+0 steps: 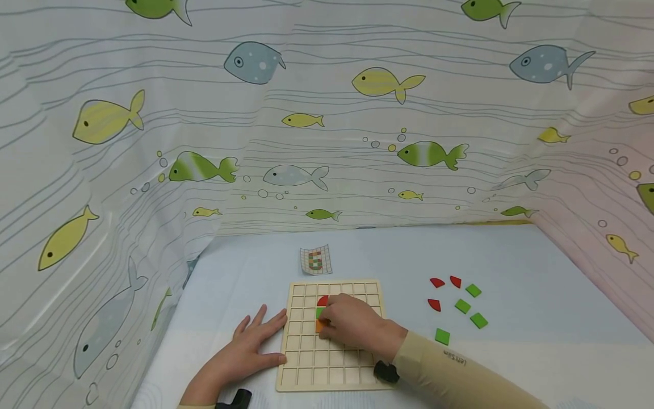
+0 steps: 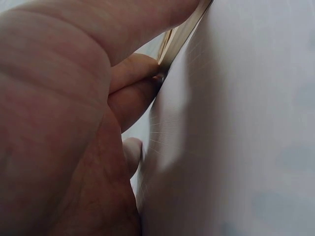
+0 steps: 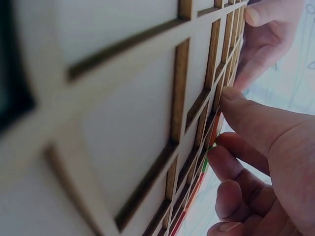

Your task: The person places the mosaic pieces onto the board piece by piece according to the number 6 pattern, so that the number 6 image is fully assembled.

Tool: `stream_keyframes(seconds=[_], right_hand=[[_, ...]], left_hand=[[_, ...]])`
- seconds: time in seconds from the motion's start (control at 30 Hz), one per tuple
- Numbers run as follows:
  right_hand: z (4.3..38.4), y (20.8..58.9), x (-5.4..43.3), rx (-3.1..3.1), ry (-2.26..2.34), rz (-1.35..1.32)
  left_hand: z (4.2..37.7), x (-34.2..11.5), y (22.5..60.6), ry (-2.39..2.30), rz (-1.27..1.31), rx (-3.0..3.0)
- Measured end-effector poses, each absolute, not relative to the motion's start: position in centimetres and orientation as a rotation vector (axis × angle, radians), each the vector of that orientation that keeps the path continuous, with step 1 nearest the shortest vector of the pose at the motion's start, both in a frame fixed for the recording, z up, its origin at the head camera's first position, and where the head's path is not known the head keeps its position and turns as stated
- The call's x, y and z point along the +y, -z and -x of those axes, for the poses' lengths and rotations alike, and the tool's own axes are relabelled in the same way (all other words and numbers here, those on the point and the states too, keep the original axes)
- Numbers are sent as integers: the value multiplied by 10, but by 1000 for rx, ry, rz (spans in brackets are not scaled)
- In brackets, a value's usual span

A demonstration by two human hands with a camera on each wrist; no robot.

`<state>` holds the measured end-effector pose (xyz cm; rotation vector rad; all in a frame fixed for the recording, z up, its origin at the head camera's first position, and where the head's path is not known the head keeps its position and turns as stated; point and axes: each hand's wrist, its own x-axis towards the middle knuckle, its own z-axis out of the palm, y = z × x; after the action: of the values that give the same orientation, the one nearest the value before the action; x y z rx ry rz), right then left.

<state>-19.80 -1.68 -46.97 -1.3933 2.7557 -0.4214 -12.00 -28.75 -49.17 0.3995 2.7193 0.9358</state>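
A wooden grid board (image 1: pixel 306 375) lies on the table. On its upper middle cells are a red rounded piece (image 1: pixel 323 300), a green square tile (image 1: pixel 319 313) and an orange square tile (image 1: pixel 319 326). My right hand (image 1: pixel 355 322) bends over these cells and covers those beside them. Its thumb and index finger pinch at the orange tile (image 3: pixel 215 128), low against the grid. My left hand (image 1: pixel 245 351) lies beside the board with fingers spread, its fingertips and thumb touching the left edge.
Right of the board lie loose green square tiles (image 1: pixel 462 306) and red quarter-round pieces (image 1: pixel 434 305). Behind the board sits a small gridded pattern card (image 1: pixel 315 261) with a coloured figure. A fish-printed curtain (image 1: pixel 337 142) closes off the back and sides.
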Motion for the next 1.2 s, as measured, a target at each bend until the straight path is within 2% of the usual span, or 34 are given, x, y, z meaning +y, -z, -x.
stream_keyframes(seconds=[0.47,1.2], right_hand=[[198,464,-3,2731,485,1358],[183,471,89,2782,826,1028]], left_hand=[[120,-285,492,-930,-395,2726],[121,-285,492,-918,-392,2738]])
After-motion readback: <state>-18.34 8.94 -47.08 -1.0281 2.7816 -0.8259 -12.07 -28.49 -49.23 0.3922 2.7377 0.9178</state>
